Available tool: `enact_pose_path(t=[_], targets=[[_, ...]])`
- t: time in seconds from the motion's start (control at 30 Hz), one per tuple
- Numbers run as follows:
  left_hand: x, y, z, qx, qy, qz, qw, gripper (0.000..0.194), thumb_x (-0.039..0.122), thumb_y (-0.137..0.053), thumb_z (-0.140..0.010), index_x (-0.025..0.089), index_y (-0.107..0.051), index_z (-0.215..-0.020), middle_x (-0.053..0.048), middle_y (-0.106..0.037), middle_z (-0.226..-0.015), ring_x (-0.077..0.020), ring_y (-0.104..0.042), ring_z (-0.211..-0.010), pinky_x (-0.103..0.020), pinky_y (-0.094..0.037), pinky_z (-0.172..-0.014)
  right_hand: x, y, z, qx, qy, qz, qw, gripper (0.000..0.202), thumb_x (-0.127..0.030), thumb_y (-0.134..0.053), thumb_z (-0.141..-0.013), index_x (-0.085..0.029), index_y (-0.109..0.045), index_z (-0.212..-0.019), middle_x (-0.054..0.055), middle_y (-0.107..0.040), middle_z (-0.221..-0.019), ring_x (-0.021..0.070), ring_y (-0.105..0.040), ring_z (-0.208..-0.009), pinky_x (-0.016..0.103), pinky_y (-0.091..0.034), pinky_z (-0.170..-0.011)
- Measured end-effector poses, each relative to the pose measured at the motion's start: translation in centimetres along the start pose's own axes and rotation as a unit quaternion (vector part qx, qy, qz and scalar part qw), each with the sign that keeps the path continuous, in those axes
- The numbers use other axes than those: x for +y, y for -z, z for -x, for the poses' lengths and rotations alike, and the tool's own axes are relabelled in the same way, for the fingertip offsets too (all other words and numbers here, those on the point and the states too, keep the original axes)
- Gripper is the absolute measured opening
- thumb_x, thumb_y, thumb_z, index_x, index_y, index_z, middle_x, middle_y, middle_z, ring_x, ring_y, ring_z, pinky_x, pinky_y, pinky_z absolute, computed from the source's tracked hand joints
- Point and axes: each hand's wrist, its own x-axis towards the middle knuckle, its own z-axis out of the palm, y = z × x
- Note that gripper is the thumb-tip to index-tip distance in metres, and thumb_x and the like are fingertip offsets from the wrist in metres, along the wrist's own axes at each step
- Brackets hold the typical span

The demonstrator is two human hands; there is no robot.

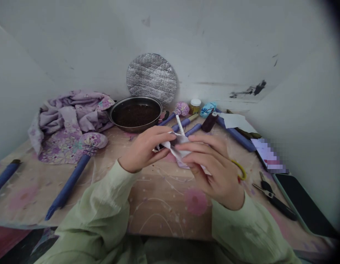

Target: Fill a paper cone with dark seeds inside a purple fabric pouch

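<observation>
Above the middle of the table, my left hand (148, 146) and my right hand (214, 167) meet around a thin whitish cloth or paper (181, 146). The left fingers and thumb pinch its left end, where something dark shows inside the fold. My right fingers are bent over its right side. Part of the piece hangs below, largely hidden by the right hand. Just behind it a white pen-like stick (180, 125) points up and away. A yellow band circles my right wrist.
A black pan (135, 114) with dark contents stands behind, beside floral cloth (73, 124). A blue-wrapped stick with a cloth head (71, 181) lies left. Keys (266, 190) and a phone (304, 205) lie right. A jar (195, 106) and thread spool (210, 122) stand at the back.
</observation>
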Motion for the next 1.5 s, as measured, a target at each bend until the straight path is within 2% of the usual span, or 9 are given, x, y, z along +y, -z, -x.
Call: enact_pose_path(t=[0.13, 0.27, 0.43, 0.57, 0.77, 0.97, 1.13, 1.4, 1.5], targets=[[-0.1, 0.1, 0.0, -0.007, 0.012, -0.019, 1.000, 0.043, 0.017, -0.057, -0.084, 0.025, -0.046, -0.125, -0.011, -0.063, -0.112, -0.0188, -0.060, -0.103, -0.036, -0.052, -0.085, -0.2, -0.2, -0.1, -0.046, -0.065, 0.044, 0.996, 0.010, -0.014, -0.048, -0.091, -0.022, -0.051, -0.095, 0.006, -0.068, -0.115, 0.0234, -0.048, -0.125, 0.048, -0.036, -0.099], [-0.1, 0.0, 0.1, -0.019, 0.029, -0.029, 0.999, 0.042, 0.018, -0.056, -0.084, 0.027, -0.046, -0.124, -0.010, -0.063, -0.113, -0.0189, -0.060, -0.106, -0.037, -0.052, -0.087, 0.2, -0.4, 0.1, -0.073, -0.102, 0.054, 0.991, 0.017, -0.029, -0.058, -0.087, -0.025, -0.051, -0.102, 0.007, -0.068, -0.112, 0.0252, -0.052, -0.120, 0.047, -0.036, -0.096], [0.1, -0.4, 0.0, -0.055, 0.013, -0.040, 0.998, 0.041, 0.021, -0.055, -0.087, 0.025, -0.044, -0.127, -0.010, -0.062, -0.113, -0.0192, -0.060, -0.107, -0.035, -0.052, -0.086, 0.5, -0.7, 0.2, -0.076, -0.096, 0.055, 0.991, 0.019, -0.015, -0.050, -0.089, -0.025, -0.059, -0.102, 0.003, -0.072, -0.102, 0.0237, -0.056, -0.113, 0.045, -0.037, -0.091], [0.5, -0.8, -0.1, -0.053, 0.032, -0.054, 0.997, 0.048, 0.033, -0.052, -0.090, 0.025, -0.036, -0.134, -0.010, -0.063, -0.113, -0.0207, -0.060, -0.106, -0.037, -0.051, -0.086, 0.2, -1.2, 0.2, -0.062, -0.091, 0.025, 0.994, 0.023, -0.010, -0.045, -0.088, -0.022, -0.062, -0.097, 0.005, -0.071, -0.106, 0.0226, -0.057, -0.115, 0.043, -0.034, -0.090], [1.0, -1.7, 0.1, -0.059, 0.041, -0.100, 0.992, 0.052, 0.030, -0.049, -0.092, 0.021, -0.031, -0.139, -0.012, -0.060, -0.119, -0.0225, -0.057, -0.109, -0.039, -0.048, -0.090, -0.4, -2.0, 0.2, -0.048, -0.141, 0.028, 0.988, 0.020, -0.015, -0.042, -0.092, -0.019, -0.060, -0.102, 0.008, -0.071, -0.107, 0.0220, -0.058, -0.114, 0.043, -0.031, -0.093], [1.1, -2.3, 0.4, -0.055, 0.089, -0.091, 0.990, 0.043, 0.027, -0.048, -0.091, 0.016, -0.039, -0.131, -0.013, -0.060, -0.117, -0.0227, -0.057, -0.108, -0.037, -0.048, -0.089, -0.3, -2.5, 0.3, -0.175, -0.132, 0.037, 0.975, 0.015, -0.030, -0.050, -0.091, -0.022, -0.059, -0.101, 0.005, -0.069, -0.110, 0.0309, -0.042, -0.128, 0.049, -0.032, -0.094], [1.2, -2.8, 0.5, -0.106, 0.093, -0.103, 0.985, 0.037, 0.023, -0.047, -0.089, 0.017, -0.046, -0.125, -0.012, -0.064, -0.109, -0.0236, -0.060, -0.097, -0.038, -0.049, -0.082, 0.0, -3.1, 0.8, -0.225, -0.145, 0.077, 0.960, 0.018, -0.034, -0.051, -0.091, -0.021, -0.060, -0.099, 0.007, -0.067, -0.110, 0.0350, -0.045, -0.119, 0.053, -0.038, -0.089], [1.0, -2.2, 0.2, -0.058, 0.107, -0.095, 0.988, 0.040, 0.041, -0.050, -0.090, 0.019, -0.047, -0.123, -0.009, -0.066, -0.104, -0.0209, -0.063, -0.095, -0.033, -0.049, -0.080, 0.3, -1.8, 0.2, -0.065, -0.134, 0.050, 0.988, 0.015, -0.023, -0.053, -0.090, -0.025, -0.065, -0.098, 0.001, -0.073, -0.105, 0.0253, -0.054, -0.116, 0.048, -0.033, -0.095], [1.2, -2.4, 0.2, -0.052, 0.117, -0.113, 0.985, 0.041, 0.037, -0.052, -0.089, 0.018, -0.046, -0.124, -0.009, -0.066, -0.101, -0.0211, -0.062, -0.093, -0.033, -0.049, -0.079, 0.3, -2.0, 0.2, -0.028, -0.140, 0.050, 0.989, 0.015, -0.020, -0.051, -0.091, -0.025, -0.066, -0.092, 0.001, -0.075, -0.094, 0.0240, -0.058, -0.113, 0.048, -0.031, -0.097]])
